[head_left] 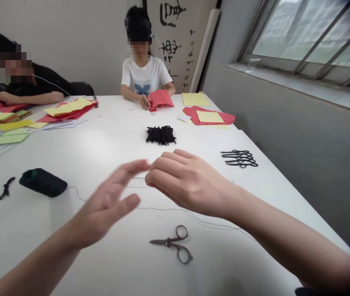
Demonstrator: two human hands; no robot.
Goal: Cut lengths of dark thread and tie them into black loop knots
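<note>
My left hand (110, 201) hovers over the white table, open, its thumb apart from its slightly blurred fingers. Close to those fingertips, my right hand (184, 179) is closed with its back toward me; whatever its fingers may hold is hidden. Fine lines, perhaps thread, show between the hands. On the left lies a spool of dark thread (49, 183), from which a thin thread (177, 210) runs below both hands to the right. Nearer to me are metal scissors (168, 242), handles to the right. A small looped black cord (6, 189) rests left of the spool.
Beyond my hands sits a bundle of short black cords (161, 135); several looped black cords (239, 159) lie at the right. Red and yellow papers (210, 117) are at the far right, more papers (66, 109) far left. Two people sit across, one handling red paper (161, 99).
</note>
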